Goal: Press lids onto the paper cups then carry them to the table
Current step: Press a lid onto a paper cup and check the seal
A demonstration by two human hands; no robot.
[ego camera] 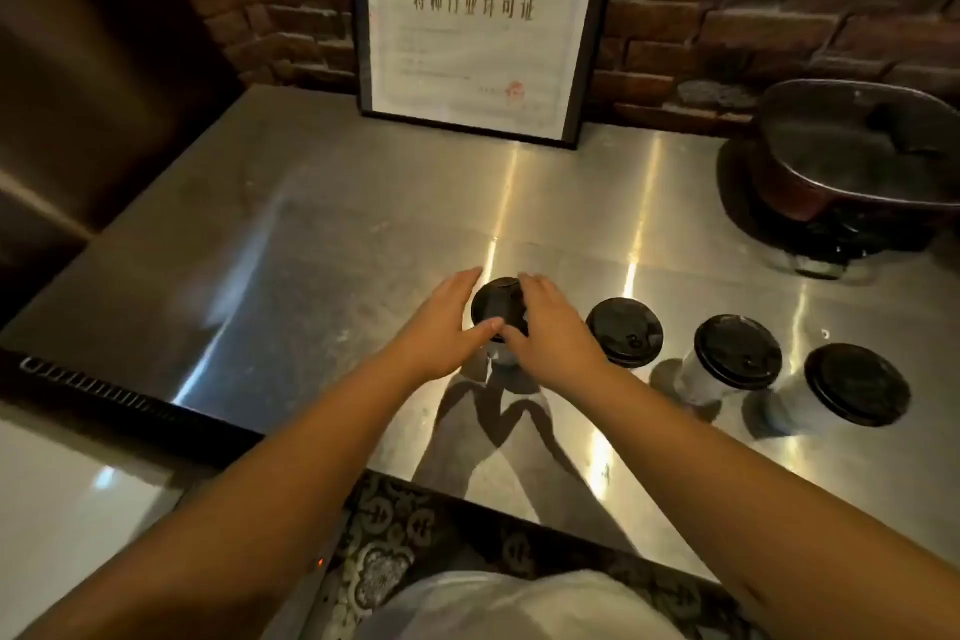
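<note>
Several white paper cups with black lids stand in a row on a steel counter. The leftmost cup's black lid sits between my hands. My left hand rests on its left rim and my right hand on its right rim, thumbs meeting at the near edge; most of that cup's body is hidden under them. To the right stand a second lidded cup, a third and a fourth, each apart from the others and from my hands.
A framed certificate leans on the brick wall at the back. A dark pan sits on a burner at the back right. A dark cabinet rises at the left. The counter's patterned front edge runs near my body.
</note>
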